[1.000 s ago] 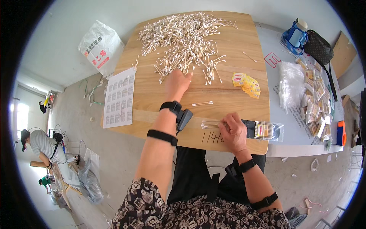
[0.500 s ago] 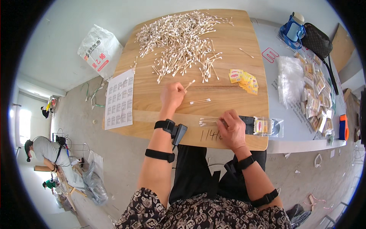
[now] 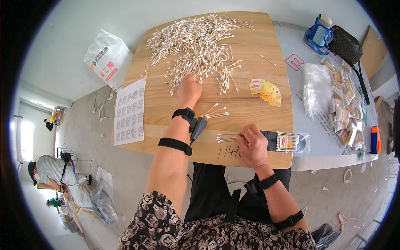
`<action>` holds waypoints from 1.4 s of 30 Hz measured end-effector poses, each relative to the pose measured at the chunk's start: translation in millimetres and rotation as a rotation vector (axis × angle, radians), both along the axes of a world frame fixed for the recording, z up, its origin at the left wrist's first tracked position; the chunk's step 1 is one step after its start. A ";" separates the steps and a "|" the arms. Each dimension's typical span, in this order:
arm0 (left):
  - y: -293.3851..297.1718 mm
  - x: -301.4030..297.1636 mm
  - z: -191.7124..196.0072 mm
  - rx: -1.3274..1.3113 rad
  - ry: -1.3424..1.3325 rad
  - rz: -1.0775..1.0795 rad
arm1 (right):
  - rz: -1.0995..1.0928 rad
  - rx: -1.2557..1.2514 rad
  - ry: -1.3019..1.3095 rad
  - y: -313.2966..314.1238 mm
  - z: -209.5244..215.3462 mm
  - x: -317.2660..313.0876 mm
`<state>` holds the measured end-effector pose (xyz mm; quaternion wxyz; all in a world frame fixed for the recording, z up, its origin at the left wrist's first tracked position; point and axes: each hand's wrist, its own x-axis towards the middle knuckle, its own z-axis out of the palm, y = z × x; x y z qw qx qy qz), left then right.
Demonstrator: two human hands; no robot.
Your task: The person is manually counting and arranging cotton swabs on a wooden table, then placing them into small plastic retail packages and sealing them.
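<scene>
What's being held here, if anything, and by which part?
The right grip appears to hold several cotton swabs by their hidden right ends. Whether the left grip, at the swab pile, holds anything cannot be told.

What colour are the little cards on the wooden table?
The little cards are mostly yellow, best seen in the head view.

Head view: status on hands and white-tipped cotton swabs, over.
Left hand at swab pile, near side. Right hand over small swab bunch. Nothing visibly blocking.
</scene>
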<state>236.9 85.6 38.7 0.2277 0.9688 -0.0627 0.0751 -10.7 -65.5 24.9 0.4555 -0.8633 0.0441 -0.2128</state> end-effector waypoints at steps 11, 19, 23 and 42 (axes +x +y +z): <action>32.8 -36.2 -4.5 -0.067 0.143 -0.210 | 0.004 -0.008 0.015 -1.3 4.8 -0.3; 17.7 -40.7 0.3 -0.112 0.117 -0.163 | -0.001 0.012 0.013 1.7 6.0 0.5; 13.8 -51.5 2.2 -0.022 0.247 -0.330 | -0.011 0.017 0.012 0.5 1.4 0.6; -42.2 -26.0 -7.0 0.004 0.187 -0.142 | 0.005 -0.008 -0.001 -2.0 4.1 -0.1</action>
